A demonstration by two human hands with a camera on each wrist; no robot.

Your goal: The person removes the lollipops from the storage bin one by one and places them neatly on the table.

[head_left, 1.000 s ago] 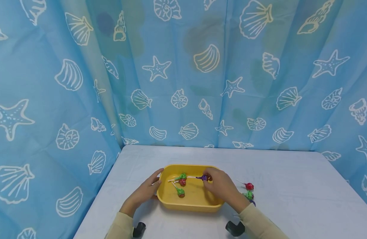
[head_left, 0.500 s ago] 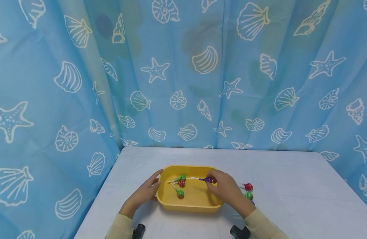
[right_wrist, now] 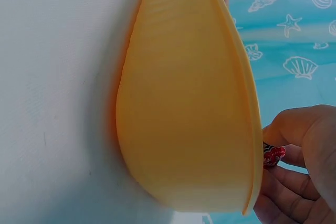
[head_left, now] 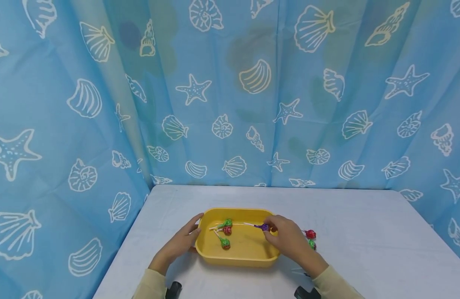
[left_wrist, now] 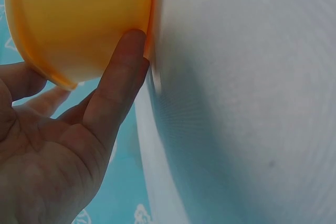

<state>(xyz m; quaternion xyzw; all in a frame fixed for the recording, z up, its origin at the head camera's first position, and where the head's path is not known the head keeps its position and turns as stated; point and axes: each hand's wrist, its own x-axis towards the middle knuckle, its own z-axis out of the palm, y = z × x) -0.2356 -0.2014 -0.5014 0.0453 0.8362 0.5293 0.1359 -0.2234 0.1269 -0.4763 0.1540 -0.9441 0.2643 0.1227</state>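
Note:
My right hand (head_left: 289, 240) pinches a purple-wrapped lollipop (head_left: 265, 227) by its head, over the right part of a yellow basin (head_left: 248, 247). Its white stick points left. In the right wrist view, a red and dark bit of wrapper (right_wrist: 273, 154) shows between the fingers, just past the basin's rim. My left hand (head_left: 179, 241) rests against the basin's left end, and the left wrist view has its extended fingers (left_wrist: 119, 72) touching the outer wall. Inside the basin lie a red lollipop (head_left: 227, 230) and two green ones, an upper (head_left: 227, 223) and a lower (head_left: 225, 243).
Right of the basin, a red lollipop (head_left: 310, 234) and a green lollipop (head_left: 312, 244) lie on the white-covered table (head_left: 364, 232). More sticks (head_left: 298, 271) show partly beneath my right forearm. A blue seashell-print curtain (head_left: 230, 104) hangs behind and at the sides.
My right hand has shifted a little to the right with the purple lollipop, away from the lollipops in the basin. The left hand stays at the basin's left end.

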